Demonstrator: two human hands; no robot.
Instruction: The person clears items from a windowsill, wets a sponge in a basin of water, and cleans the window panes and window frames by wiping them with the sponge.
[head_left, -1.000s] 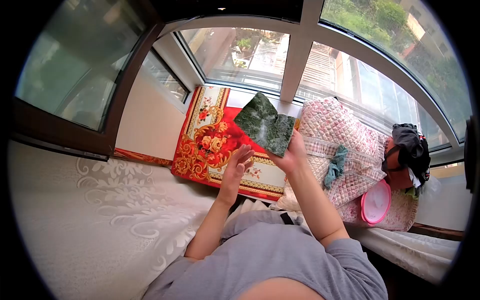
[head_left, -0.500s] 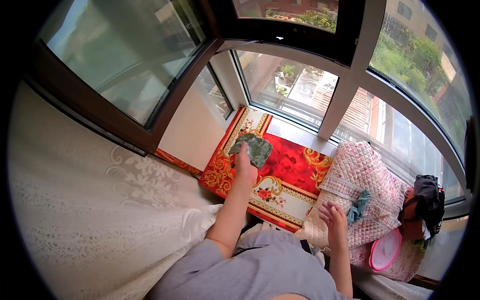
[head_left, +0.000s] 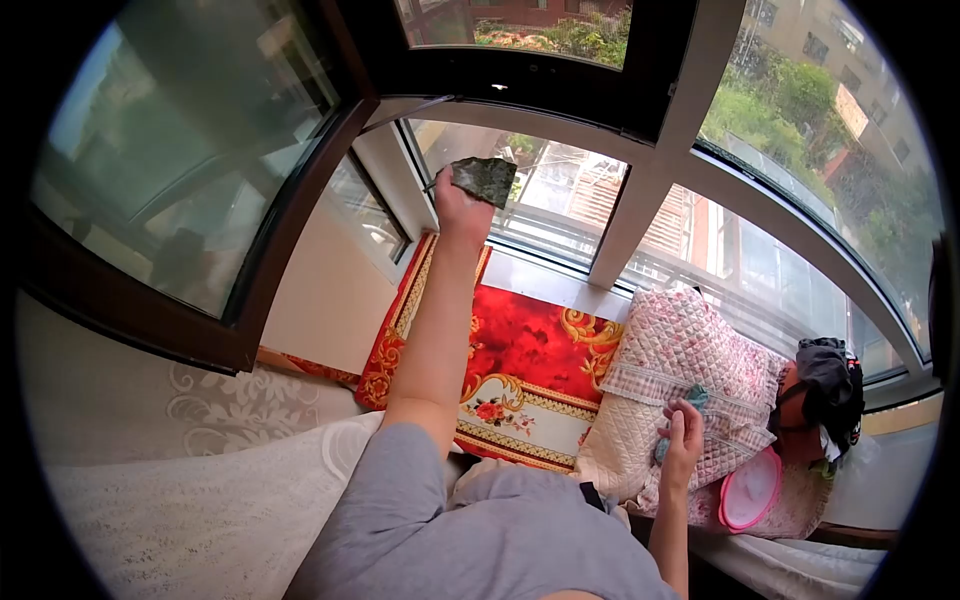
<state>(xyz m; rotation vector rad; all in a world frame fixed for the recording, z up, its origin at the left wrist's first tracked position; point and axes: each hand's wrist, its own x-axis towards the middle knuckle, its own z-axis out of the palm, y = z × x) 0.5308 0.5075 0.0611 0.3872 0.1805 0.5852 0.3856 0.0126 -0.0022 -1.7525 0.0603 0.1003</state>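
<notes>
- In the head view, the green cloth (head_left: 487, 181) is up in the left hand (head_left: 462, 210), well above the red floral mat (head_left: 530, 330), in front of the lower window pane (head_left: 575, 195).
- The left hand is closed around one side of the cloth, and the rest spreads out to the right. From here I can't tell whether any of it touches the glass.
- For good control, I'd say the cloth wants a broad, flat spread under the fingers; held by one side, its loose edge could easily fold over.
- The left arm is stretched almost straight over the mat. To my mind a little bend at the elbow would give steadier pressure and a safer balance.
- The right hand (head_left: 682, 440) hangs over the quilt (head_left: 685, 335), fingers loosely curled, with nothing visible in it. It partly covers a small blue-green cloth (head_left: 697, 396), though whether they touch I can't tell.
- That free hand looks well placed for a light brace if the reach gets long.
- The brown-framed sash (head_left: 190, 180) stands open on the left, so the left wrist and elbow should stay clear of its edge.
</notes>
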